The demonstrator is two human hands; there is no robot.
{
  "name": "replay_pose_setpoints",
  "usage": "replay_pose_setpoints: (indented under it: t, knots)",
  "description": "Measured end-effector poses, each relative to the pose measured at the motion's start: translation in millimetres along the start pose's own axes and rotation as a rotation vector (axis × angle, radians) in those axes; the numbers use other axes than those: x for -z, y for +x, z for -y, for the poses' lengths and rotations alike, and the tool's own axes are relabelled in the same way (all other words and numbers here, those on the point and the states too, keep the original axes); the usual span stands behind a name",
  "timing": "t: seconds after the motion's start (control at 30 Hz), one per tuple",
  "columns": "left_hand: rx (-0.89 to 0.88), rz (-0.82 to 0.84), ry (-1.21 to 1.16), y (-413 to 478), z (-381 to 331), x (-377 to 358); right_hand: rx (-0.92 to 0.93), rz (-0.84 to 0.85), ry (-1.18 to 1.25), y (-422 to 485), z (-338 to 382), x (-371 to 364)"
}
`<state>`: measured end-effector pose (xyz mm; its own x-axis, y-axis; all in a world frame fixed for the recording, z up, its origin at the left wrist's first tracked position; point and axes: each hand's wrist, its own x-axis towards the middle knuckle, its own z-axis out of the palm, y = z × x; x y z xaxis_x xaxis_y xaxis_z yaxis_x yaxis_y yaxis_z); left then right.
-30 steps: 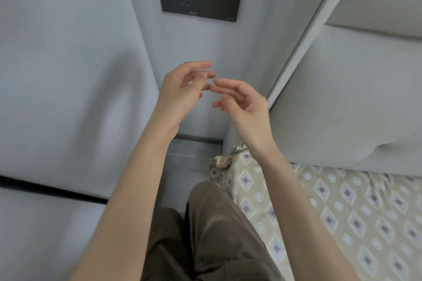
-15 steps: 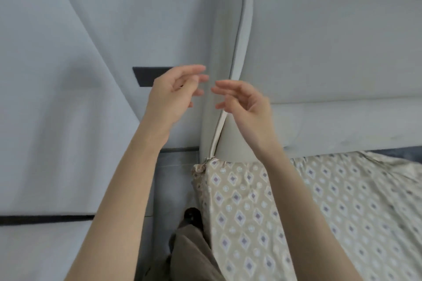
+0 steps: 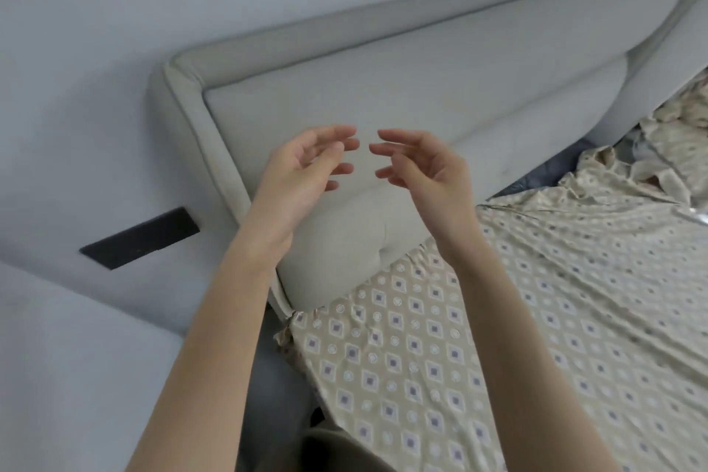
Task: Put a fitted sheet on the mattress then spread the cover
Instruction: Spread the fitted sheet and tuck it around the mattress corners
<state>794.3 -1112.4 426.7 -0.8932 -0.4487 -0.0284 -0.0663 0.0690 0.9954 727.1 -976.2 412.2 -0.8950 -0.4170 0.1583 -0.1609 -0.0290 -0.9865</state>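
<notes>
Head view, I log both hands raised in front of the padded headboard, clear of the bed. Left hand: palm turned inward, fingers loosely curled and spread, holding nothing. Right hand: mirrored pose, fingers relaxed, holding nothing. The fingertips of the two hands face each other with a small gap between them; no contact that I can see. The fitted sheet, beige with a diamond-and-circle print, lies over the mattress below and to the right of the hands. Its near corner is gathered and wrinkled right at the lower end of the headboard. The middle of the sheet lies fairly flat with long creases running toward the far side. At the upper right, fabric of the same print sits bunched against the headboard; I cannot tell whether that bunch belongs to the sheet or is a separate cover. A dark blue strip shows between the sheet edge and the headboard there. Pale wall to the left carries a dark rectangular plate. A trouser leg shows at the bottom edge
</notes>
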Motion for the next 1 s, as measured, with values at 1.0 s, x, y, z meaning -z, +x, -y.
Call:
replay_pose_setpoints:
  t: [1.0]
  knots:
    - [-0.158, 1.325, 0.164, -138.4, -24.3, -319.2, -0.178, -1.319, -0.247, -297.0, 34.4, 221.1]
